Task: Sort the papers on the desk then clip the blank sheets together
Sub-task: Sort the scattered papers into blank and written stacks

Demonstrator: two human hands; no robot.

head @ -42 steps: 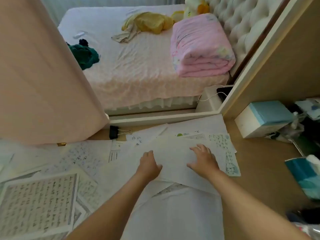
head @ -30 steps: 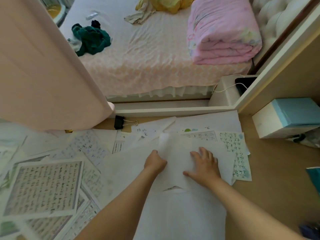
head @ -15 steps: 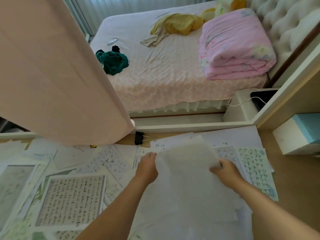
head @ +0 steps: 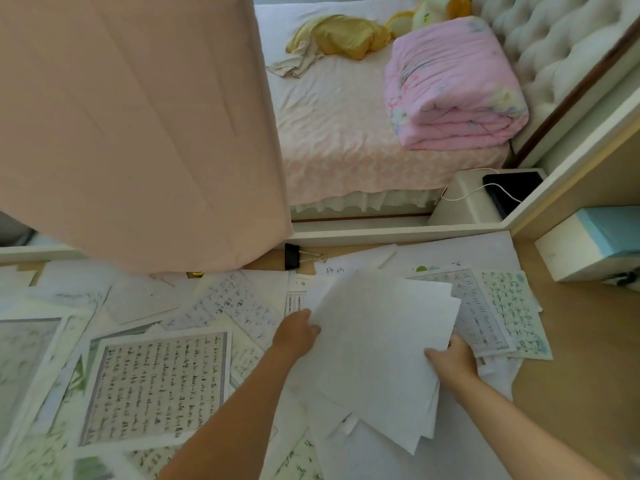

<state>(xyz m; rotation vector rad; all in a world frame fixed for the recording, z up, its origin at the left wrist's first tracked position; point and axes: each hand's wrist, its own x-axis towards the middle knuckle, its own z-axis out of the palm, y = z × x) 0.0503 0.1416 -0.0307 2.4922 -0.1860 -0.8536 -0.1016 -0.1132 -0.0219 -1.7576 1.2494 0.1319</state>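
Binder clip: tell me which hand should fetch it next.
Left, probably. The binder clip lies straight beyond the left hand, nearer it than the right hand, which can hold the blank sheets meanwhile.

Left forearm enters at 6 o'clock and extends toward 1 o'clock. Left hand [head: 296, 336] grips the blank sheets [head: 381, 341] at their 9 o'clock edge. Right forearm enters at 5 o'clock, extending toward 11 o'clock. Right hand [head: 453, 362] pinches their 3 o'clock edge, thumb on top.

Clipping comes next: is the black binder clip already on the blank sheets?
No, the binder clip lies on the desk, apart from the blank sheets in the left hand and right hand.
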